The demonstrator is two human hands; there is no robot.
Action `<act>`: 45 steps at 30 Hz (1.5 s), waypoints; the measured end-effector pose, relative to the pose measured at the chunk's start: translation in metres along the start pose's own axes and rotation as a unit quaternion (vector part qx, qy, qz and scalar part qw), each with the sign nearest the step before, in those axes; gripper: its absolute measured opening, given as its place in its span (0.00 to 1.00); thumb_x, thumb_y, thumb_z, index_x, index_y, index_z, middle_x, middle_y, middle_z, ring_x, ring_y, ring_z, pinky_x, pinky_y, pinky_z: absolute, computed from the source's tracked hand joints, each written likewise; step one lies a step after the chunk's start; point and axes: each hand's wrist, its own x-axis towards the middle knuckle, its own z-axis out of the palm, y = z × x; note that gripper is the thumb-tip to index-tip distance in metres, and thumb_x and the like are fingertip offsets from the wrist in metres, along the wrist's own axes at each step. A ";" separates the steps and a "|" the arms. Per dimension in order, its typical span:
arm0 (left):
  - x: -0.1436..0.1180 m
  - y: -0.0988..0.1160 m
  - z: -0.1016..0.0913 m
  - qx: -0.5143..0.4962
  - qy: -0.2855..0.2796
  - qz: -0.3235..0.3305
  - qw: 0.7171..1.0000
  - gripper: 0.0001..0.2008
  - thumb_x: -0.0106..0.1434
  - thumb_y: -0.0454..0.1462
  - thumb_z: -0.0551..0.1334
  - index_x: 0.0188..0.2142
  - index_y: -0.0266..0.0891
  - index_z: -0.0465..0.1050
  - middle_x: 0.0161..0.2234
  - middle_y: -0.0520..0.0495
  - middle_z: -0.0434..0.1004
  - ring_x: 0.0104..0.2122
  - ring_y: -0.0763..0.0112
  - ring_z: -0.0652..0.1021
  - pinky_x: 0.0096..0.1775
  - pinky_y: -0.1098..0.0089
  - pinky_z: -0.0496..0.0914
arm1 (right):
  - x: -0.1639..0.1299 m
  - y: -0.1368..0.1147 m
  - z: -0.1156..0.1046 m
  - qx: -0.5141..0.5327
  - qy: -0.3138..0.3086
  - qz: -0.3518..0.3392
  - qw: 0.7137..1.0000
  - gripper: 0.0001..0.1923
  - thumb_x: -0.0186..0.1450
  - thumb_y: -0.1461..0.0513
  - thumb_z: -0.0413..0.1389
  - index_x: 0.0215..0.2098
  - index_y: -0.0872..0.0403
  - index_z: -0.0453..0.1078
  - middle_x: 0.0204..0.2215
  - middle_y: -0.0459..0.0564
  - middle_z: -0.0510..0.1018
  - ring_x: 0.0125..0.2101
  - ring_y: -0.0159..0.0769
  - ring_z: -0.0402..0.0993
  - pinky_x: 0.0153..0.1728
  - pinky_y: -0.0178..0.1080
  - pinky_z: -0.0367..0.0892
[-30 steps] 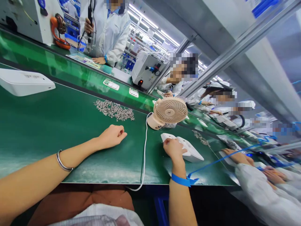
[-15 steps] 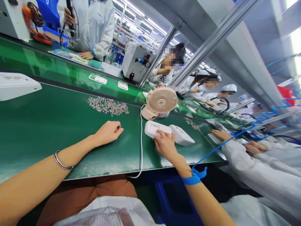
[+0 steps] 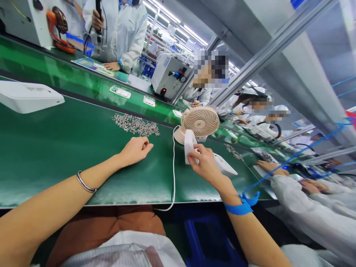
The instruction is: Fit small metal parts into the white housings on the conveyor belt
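At a green worktop [image 3: 55, 148] on an assembly line, a worker's right hand [image 3: 204, 163] grips a white plastic case [image 3: 189, 147], tilted up on its edge just in front of a small beige desk fan [image 3: 199, 122]. A second white case [image 3: 226, 167] lies flat on the worktop just to the right of that hand. The left hand [image 3: 136, 149] rests on the worktop as a loose fist, fingers curled in and holding nothing visible, near a heap of small metal parts [image 3: 136, 125] that lies farther back. A white cable [image 3: 172, 167] runs from the fan across the worktop and over its near edge, between the two hands. A blue wrist strap [image 3: 239, 207] circles the right wrist; a silver bangle [image 3: 85, 183] sits on the left forearm. At far left lies a larger white case [image 3: 27, 97]. To the right, a co-worker's white sleeve [image 3: 300, 207] reaches onto the worktop.
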 end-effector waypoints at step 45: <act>-0.043 0.021 0.020 0.428 0.045 0.174 0.886 0.27 0.56 0.52 0.60 0.51 0.41 0.67 0.57 0.44 0.62 0.55 0.54 0.63 0.52 0.58 0.55 | 0.066 -0.057 0.039 0.565 0.060 -0.010 0.823 0.07 0.59 0.60 0.51 0.26 0.55 0.67 0.32 0.50 0.70 0.33 0.35 0.67 0.31 0.35 0.62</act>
